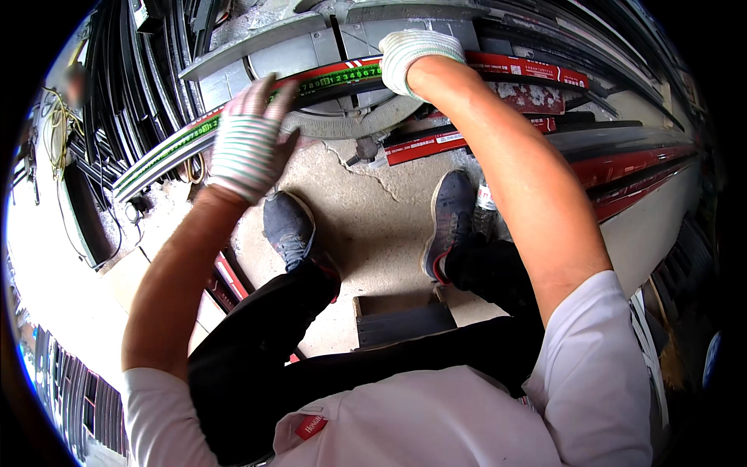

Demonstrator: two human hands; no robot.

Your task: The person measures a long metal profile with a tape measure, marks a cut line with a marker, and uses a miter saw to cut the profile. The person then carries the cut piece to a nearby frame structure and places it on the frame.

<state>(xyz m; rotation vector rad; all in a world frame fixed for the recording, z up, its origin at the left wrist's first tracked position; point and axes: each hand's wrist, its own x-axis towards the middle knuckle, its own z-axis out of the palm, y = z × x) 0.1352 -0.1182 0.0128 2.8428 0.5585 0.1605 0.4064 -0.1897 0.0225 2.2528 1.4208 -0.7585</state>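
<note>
A green tape measure blade (191,134) stretches along a long profile strip with a red film (529,68), lying across a grey metal saw base (292,54) with a curved scale. My right hand (416,58), in a white striped knit glove, is closed where the blade ends from sight; its fingers and any tape case are hidden. My left hand (253,140), gloved alike, hovers over or rests on the blade and strip left of the base, fingers apart and slightly blurred. Whether it touches them I cannot tell.
Dark profiles (156,70) lie bundled at the left, and more red-filmed strips (630,167) at the right. A plastic bottle (484,204) stands beside my right shoe (450,222). A dark board (405,323) lies between my legs. Yellowish cord (58,136) is tangled at far left.
</note>
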